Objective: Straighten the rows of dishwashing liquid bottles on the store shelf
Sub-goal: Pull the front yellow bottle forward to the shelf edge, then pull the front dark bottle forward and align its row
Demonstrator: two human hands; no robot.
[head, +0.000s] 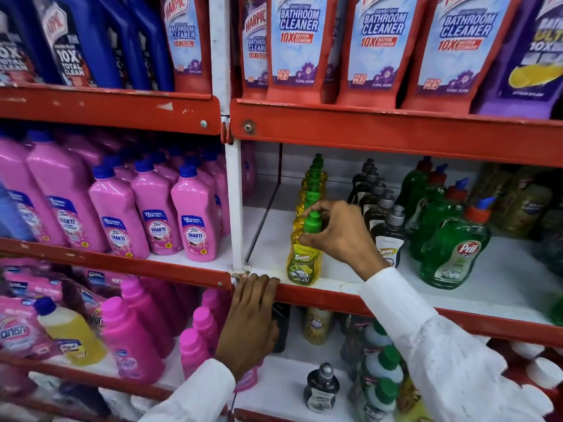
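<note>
The right hand's fingertips [304, 239] pinch the neck of the front yellow bottle [303, 263], just under its green cap [313, 222], with the thumb curled round the cap's far side; the right hand [338, 236] is closed on that bottle, which stands upright at the front edge of the white shelf [502, 284]. Behind it a single file of matching yellow bottles [312, 190] runs toward the back. To the right stands a row of dark bottles [385, 236] with grey caps, then a row of green Pril bottles [454, 248]. The left hand [248, 324] rests with fingers hooked over the red shelf lip [320, 295], seemingly gripping it, though the fingertips are partly hidden. Both arms wear white sleeves [426, 345]. Pink Shakti bottles [195, 220] fill the neighbouring bay.
</note>
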